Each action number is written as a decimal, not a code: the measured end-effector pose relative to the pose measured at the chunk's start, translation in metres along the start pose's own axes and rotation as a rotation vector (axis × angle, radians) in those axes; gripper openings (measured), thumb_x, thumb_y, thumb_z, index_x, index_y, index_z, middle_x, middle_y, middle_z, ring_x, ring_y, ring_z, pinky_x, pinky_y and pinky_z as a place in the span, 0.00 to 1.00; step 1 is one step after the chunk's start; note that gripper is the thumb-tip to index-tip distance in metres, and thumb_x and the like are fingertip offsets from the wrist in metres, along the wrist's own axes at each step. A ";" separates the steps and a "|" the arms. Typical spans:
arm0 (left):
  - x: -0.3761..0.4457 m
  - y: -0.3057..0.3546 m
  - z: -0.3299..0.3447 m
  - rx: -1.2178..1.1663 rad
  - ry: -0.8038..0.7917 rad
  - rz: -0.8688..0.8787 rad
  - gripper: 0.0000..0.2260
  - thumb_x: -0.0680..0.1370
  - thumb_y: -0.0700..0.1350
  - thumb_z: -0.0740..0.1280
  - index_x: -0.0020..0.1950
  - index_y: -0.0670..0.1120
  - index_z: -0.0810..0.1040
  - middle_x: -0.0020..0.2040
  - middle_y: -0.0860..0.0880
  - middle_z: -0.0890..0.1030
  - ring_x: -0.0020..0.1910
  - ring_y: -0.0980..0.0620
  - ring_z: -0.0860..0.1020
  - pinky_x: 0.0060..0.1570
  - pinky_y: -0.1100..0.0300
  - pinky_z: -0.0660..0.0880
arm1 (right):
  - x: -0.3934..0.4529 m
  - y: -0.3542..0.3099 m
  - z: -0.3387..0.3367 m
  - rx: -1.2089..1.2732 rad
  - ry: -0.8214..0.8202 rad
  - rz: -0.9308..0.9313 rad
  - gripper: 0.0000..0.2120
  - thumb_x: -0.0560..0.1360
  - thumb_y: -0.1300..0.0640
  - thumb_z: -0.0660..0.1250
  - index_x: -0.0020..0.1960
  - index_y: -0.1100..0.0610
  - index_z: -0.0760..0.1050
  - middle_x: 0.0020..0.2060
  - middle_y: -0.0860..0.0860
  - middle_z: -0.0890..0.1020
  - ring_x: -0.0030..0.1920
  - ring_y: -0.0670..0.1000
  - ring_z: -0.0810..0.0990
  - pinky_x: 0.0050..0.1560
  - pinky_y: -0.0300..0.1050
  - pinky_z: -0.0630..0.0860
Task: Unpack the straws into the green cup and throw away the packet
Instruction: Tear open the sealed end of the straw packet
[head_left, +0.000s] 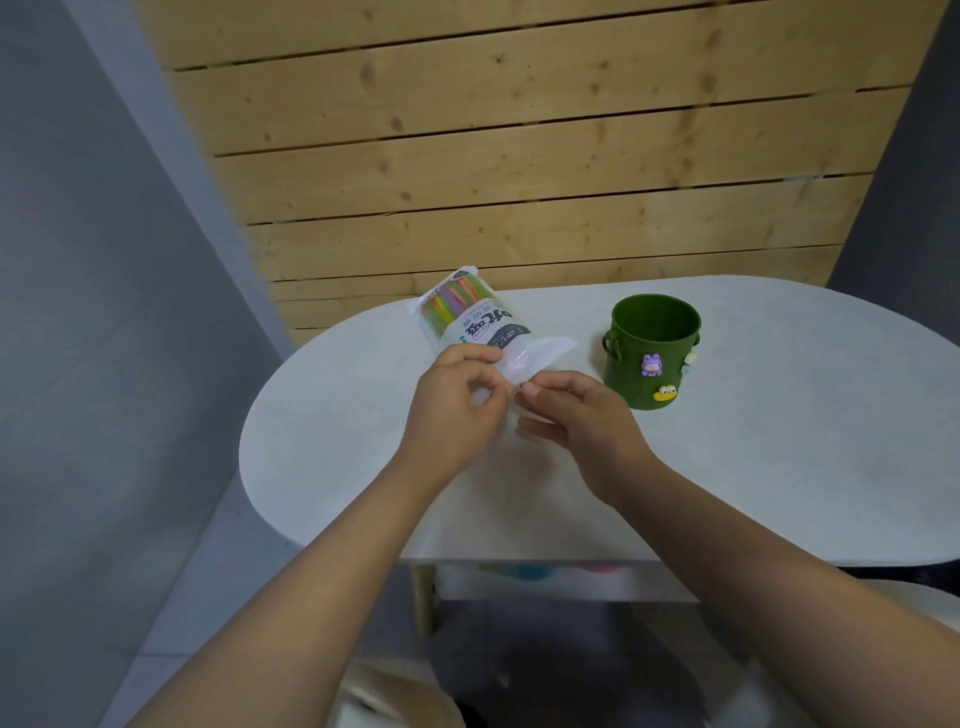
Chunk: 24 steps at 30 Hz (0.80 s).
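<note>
A clear plastic packet of coloured straws (475, 322) lies on the white oval table (779, 441), its far end full of straws and its near end loose film. My left hand (454, 405) pinches the near end of the packet from the left. My right hand (576, 415) pinches the same end from the right, fingertips almost touching the left hand's. The green cup (652, 358) stands upright and empty to the right of the packet, with small cartoon charms on its side. It is a short way beyond my right hand.
A wooden slat wall (519, 156) rises right behind the table. Grey walls flank it on both sides. Below the table's front edge a shelf (545, 579) holds blurred coloured items. A pale rounded object (395, 696) shows at the bottom near my body.
</note>
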<state>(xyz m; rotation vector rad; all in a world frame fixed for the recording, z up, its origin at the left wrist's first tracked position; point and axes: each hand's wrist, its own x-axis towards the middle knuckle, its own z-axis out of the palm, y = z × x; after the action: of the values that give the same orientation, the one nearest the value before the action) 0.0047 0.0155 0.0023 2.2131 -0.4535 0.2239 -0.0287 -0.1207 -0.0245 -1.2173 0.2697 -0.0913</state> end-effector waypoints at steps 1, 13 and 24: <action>0.000 0.001 0.000 -0.015 -0.011 -0.007 0.06 0.75 0.39 0.69 0.38 0.46 0.80 0.58 0.50 0.79 0.56 0.58 0.74 0.48 0.87 0.61 | -0.001 0.000 0.001 -0.017 0.003 -0.015 0.01 0.72 0.64 0.69 0.43 0.59 0.78 0.41 0.57 0.83 0.44 0.54 0.81 0.50 0.51 0.81; -0.004 0.012 -0.017 -0.207 0.001 0.007 0.07 0.73 0.43 0.73 0.39 0.54 0.80 0.52 0.55 0.80 0.56 0.60 0.79 0.59 0.64 0.76 | -0.006 -0.011 0.006 -0.013 -0.054 -0.260 0.03 0.73 0.64 0.68 0.43 0.58 0.78 0.34 0.50 0.85 0.42 0.52 0.84 0.50 0.45 0.81; -0.007 0.019 -0.028 -0.342 0.032 -0.111 0.05 0.71 0.43 0.76 0.44 0.51 0.86 0.52 0.51 0.84 0.55 0.56 0.81 0.51 0.66 0.79 | -0.010 -0.021 0.005 -0.102 -0.112 -0.349 0.08 0.72 0.65 0.69 0.40 0.53 0.80 0.34 0.47 0.86 0.40 0.48 0.85 0.46 0.43 0.82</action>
<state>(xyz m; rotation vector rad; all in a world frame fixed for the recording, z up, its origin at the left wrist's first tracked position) -0.0097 0.0280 0.0307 1.8900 -0.3224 0.1125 -0.0353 -0.1212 -0.0013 -1.3568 -0.0390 -0.3141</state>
